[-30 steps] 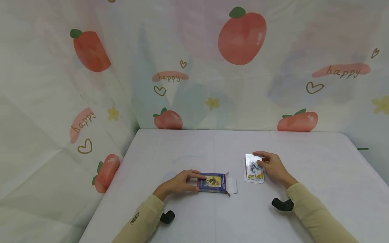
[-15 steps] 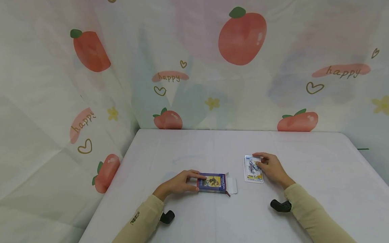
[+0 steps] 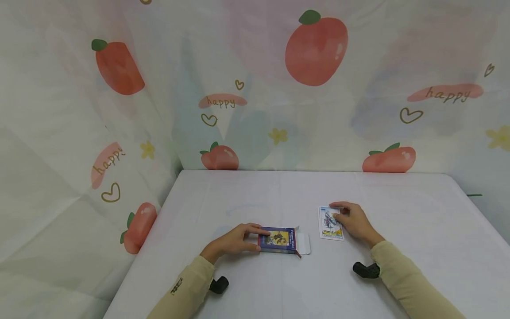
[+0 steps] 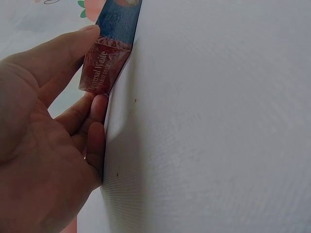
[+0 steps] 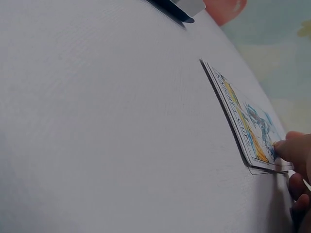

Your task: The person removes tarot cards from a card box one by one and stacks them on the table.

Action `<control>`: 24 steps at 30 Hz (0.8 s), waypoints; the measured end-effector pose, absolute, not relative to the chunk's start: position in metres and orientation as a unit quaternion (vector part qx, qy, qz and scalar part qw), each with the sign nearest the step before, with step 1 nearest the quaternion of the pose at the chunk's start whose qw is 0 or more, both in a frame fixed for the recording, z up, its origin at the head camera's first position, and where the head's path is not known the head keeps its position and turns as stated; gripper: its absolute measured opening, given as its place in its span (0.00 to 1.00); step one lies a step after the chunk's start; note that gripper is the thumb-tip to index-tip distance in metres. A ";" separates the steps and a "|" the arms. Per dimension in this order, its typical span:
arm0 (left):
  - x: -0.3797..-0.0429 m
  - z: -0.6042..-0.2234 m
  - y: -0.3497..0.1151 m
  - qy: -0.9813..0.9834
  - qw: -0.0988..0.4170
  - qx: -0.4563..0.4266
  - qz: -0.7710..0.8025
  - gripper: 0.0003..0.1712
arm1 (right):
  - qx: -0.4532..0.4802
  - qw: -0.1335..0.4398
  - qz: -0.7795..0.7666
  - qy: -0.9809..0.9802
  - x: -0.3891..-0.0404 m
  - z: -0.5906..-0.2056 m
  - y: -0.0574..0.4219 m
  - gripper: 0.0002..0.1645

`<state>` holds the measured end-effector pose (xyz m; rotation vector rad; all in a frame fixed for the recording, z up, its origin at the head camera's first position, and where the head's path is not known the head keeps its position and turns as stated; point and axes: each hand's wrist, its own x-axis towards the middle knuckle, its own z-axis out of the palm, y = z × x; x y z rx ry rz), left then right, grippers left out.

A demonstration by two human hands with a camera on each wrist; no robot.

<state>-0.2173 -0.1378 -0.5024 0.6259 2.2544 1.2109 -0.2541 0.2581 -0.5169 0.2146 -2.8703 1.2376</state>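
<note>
My left hand (image 3: 238,239) grips the near end of a blue tarot card box (image 3: 277,240) lying flat, its thumb and fingers on opposite sides. The box's white end flap (image 3: 304,243) is open and points right. In the left wrist view, the box's red end (image 4: 99,68) reads "Universal Waite Tarot Deck". To the right, a thin stack of tarot cards (image 3: 331,227) lies face up, the top one showing a knight. My right hand (image 3: 354,221) pinches its right side, the thumb (image 5: 290,148) on the card's face and the other fingers around the edge.
Both box and cards are on a white-covered table (image 3: 239,199). Black wrist devices (image 3: 366,270) sit under the sleeves. Behind the table hangs a cloth (image 3: 255,124) printed with peaches, and another stretch of it lines the left side.
My right hand has shifted slightly left and nearer with the top tarot cards, which now lie more evenly over those beneath. My left hand and the box have stayed in place.
</note>
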 end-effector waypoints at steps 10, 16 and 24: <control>-0.217 -0.503 -0.138 0.832 0.248 0.230 0.439 0.27 | 0.071 0.016 0.392 -0.917 -0.254 -0.522 0.258 0.21; -0.219 -0.504 -0.138 0.832 0.246 0.235 0.439 0.27 | 0.073 0.022 0.388 -0.918 -0.255 -0.524 0.259 0.21; -0.218 -0.504 -0.138 0.832 0.249 0.233 0.437 0.27 | 0.072 0.007 0.388 -0.919 -0.256 -0.520 0.263 0.22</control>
